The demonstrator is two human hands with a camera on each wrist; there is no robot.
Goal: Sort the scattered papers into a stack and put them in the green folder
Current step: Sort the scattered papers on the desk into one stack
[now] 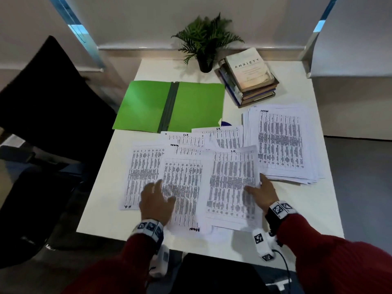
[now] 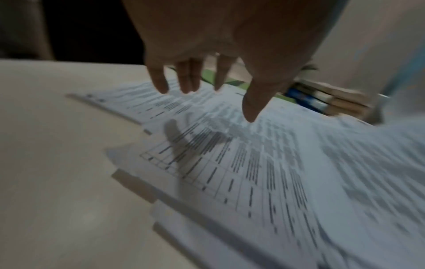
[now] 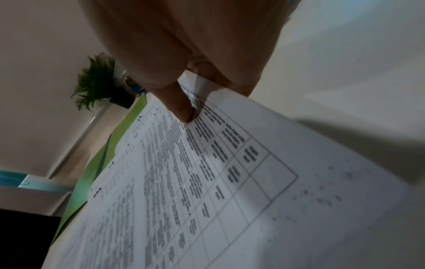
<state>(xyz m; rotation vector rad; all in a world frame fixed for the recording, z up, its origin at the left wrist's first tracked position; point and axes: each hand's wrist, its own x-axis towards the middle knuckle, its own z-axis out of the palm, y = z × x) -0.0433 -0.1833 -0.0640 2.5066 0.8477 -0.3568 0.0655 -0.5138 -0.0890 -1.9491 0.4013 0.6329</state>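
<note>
The green folder lies open and flat at the back left of the white table. Printed sheets lie scattered and overlapping in front of it, and a rough stack of papers sits to their right. My left hand hovers just over the left sheets with its fingers straight and spread, casting a shadow on them. My right hand pinches the right edge of the top sheet. The right wrist view shows the thumb on top of that sheet and fingers under it, with the edge raised.
A pile of books and a potted fern stand at the back of the table, behind the stack. A black chair is close to the table's left edge. A dark object sits below the table's near edge.
</note>
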